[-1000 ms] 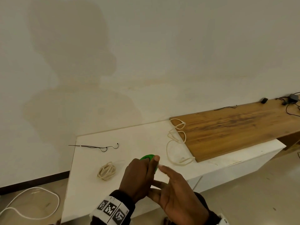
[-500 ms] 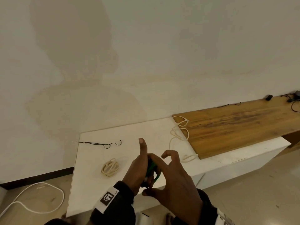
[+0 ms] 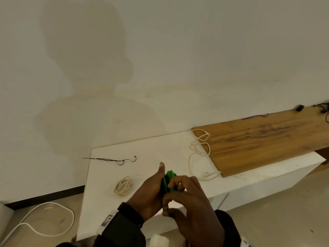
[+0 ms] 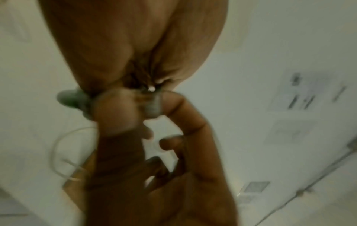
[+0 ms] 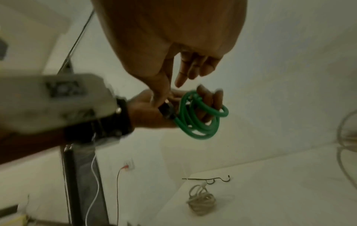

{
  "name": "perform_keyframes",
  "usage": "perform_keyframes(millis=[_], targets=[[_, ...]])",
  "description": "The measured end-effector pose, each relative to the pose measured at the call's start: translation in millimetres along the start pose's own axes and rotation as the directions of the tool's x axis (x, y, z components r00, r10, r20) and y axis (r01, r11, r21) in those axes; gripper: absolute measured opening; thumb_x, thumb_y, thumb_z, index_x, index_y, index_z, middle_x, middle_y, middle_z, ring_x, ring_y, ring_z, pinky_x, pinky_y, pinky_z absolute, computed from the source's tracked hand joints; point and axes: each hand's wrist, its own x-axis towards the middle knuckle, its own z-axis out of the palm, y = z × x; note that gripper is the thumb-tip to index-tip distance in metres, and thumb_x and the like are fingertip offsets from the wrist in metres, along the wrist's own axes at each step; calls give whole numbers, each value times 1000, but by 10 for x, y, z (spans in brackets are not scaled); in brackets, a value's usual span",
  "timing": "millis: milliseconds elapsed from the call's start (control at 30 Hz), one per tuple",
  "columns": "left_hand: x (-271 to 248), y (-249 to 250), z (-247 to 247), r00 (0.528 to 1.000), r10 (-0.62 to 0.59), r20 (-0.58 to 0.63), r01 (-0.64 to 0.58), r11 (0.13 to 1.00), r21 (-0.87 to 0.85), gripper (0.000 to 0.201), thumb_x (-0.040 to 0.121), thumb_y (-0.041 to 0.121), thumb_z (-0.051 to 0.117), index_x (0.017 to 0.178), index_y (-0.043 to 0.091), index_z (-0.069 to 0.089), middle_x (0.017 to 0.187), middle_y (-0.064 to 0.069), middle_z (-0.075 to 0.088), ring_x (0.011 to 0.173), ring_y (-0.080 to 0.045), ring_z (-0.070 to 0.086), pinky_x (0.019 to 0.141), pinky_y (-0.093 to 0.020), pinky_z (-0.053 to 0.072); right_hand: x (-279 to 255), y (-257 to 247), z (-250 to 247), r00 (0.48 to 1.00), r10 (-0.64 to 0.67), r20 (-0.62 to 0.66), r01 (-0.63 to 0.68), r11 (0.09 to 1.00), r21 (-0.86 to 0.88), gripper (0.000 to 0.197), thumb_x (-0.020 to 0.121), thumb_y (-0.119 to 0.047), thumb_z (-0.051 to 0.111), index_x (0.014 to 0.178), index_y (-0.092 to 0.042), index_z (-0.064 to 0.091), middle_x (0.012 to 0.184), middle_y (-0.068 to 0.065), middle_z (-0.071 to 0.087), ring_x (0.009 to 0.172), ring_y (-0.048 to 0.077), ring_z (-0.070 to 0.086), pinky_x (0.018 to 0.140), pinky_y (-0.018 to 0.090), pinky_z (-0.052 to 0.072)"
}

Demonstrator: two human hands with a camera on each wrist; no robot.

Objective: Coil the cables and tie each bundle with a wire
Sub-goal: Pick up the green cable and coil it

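Cable: green cable point(image 3: 168, 180), already wound into a coil of several loops, sits between both hands above the near edge of the white worktop point(image 3: 160, 150)
Left hand point(image 3: 151, 191): fingers curled through the coil, thumb straight up at 12 o'clock; it holds the loops
Right hand point(image 3: 192, 202): thumb and forefinger pinch the dark plug end against the left palm; remaining fingers loosely curled
Tie: black wire point(image 3: 114, 159) lies on the worktop at 10 o'clock from the hands, untouched
Other cables: cream bundle point(image 3: 124, 185) at 9 o'clock; loose cream cable point(image 3: 199, 154) at 2 o'clock
Advice: tuck the plug end flat into the coil; keep the left grip firm so no loop springs free; then the right hand can fetch the wire
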Motion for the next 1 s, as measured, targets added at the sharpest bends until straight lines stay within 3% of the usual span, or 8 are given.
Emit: perform_keyframes(millis=[133,233,300,500,633,767,900,1000], targets=[[58,72,32,998,48,-46,-47,999,14,57,98,49,34,75,2,56,66,-16,55,91,-36,68,88,-40,47,-52,-13,118,998,-31,54,26,996,83,17,78,-19,64,92,-29,59,93,-15,61,82,3,58,68,22,53],[32,-113,21,994,97,-49,-82,965,249,50,92,56,39,66,14,46,57,-1,38,53,-15,42,64,-28,39,-14,30,94,998,11,-60,2,980,201,12,81,-13,66,85,-21,58,80,-12,65,72,3,62,64,23,53],[-1,-184,-2,997,80,0,-77,960,269,50,93,57,38,67,15,42,58,0,33,51,-12,31,60,-27,33,-28,13,87,996,24,-83,-3,968,252,7,81,-14,65,82,-17,59,78,-11,65,70,4,64,63,26,53],[19,49,-54,986,76,-147,-67,996,66,54,97,51,31,89,2,50,52,-8,41,63,-27,67,79,-37,50,-108,2,54,1000,-19,-10,20,977,214,24,77,-3,69,86,-23,59,84,-10,67,76,6,64,67,22,55],[-53,59,1,968,215,-132,-152,914,375,57,95,56,31,81,7,58,52,-1,46,47,-12,49,55,-23,38,26,-3,-93,997,-17,-80,35,973,230,18,77,-6,71,86,-19,62,83,-13,66,75,0,64,68,14,52],[-162,22,120,966,260,7,-224,815,534,70,92,61,31,72,-3,51,54,-3,51,50,-16,43,51,-21,36,154,-45,-194,987,97,-130,-67,972,223,12,79,-20,68,79,-27,58,74,-13,64,72,6,61,65,12,47],[-243,12,95,987,154,47,-155,827,540,75,90,67,16,78,6,59,61,-6,62,55,-14,55,53,-21,37,201,-51,-206,977,208,-42,-194,958,210,17,75,-26,72,76,-35,57,102,-21,52,100,1,49,75,4,38],[-248,-32,120,994,112,4,-98,849,518,82,84,75,11,69,12,62,59,-7,62,54,-17,57,52,-20,39,204,-121,-236,964,250,87,-264,901,345,16,80,-14,71,85,-20,58,123,-16,44,104,-9,50,76,0,40]])
